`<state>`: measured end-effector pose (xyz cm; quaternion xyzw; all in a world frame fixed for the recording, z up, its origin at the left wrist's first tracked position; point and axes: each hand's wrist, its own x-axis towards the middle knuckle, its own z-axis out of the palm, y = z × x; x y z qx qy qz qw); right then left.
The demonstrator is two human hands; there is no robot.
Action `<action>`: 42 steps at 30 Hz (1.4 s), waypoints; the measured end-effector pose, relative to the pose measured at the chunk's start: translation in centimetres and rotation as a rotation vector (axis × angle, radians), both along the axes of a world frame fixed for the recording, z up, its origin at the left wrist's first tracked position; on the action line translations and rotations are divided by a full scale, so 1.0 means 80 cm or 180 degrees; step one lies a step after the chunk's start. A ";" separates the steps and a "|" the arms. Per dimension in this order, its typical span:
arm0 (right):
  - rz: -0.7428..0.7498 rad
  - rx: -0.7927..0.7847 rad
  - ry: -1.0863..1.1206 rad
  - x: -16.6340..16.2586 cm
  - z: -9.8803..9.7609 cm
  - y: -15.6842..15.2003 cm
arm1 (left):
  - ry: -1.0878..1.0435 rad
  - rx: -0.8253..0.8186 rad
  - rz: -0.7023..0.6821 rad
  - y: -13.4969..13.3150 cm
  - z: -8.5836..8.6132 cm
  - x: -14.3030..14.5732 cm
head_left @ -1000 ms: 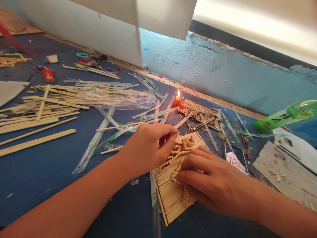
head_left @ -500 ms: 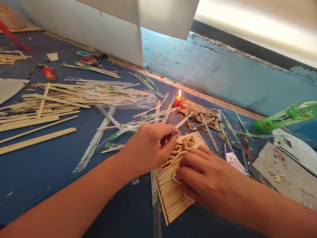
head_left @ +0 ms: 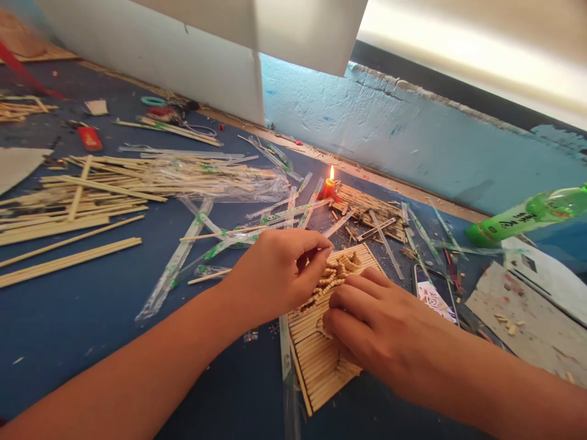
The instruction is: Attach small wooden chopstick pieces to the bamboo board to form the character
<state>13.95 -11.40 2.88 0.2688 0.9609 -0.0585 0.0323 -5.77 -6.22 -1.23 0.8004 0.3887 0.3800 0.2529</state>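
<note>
A small mat of glued wooden sticks [head_left: 316,360] lies on the blue table in front of me, with a band of short stick pieces [head_left: 337,272] stacked on top. My left hand [head_left: 275,275] curls over the mat's left edge, its fingers pinched together at the short pieces. My right hand [head_left: 371,318] rests on the mat from the right, with its fingers bent and pressed onto the stacked pieces. Whether the left fingers hold a piece is hidden.
A lit red candle [head_left: 329,187] burns just beyond the mat, beside another stick panel [head_left: 371,208]. Loose chopsticks and plastic wrappers [head_left: 137,183] cover the left. A phone [head_left: 433,296], a green bottle [head_left: 527,217] and papers lie right. A red lighter [head_left: 89,138] sits far left.
My right hand has slid a little to the left over the stacked pieces. The left hand stays in place with its fingers pinched.
</note>
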 end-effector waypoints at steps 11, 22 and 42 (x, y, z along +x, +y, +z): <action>-0.0027 -0.0090 -0.0015 0.002 -0.002 0.001 | -0.0018 -0.0007 -0.0007 0.001 -0.003 0.000; -0.0125 -0.0112 0.0276 0.007 0.000 0.004 | -0.0051 -0.0179 -0.0008 0.000 0.000 -0.001; -0.0526 0.0131 0.1280 0.026 0.040 0.004 | -0.0349 -0.1825 -0.1741 -0.004 0.020 -0.008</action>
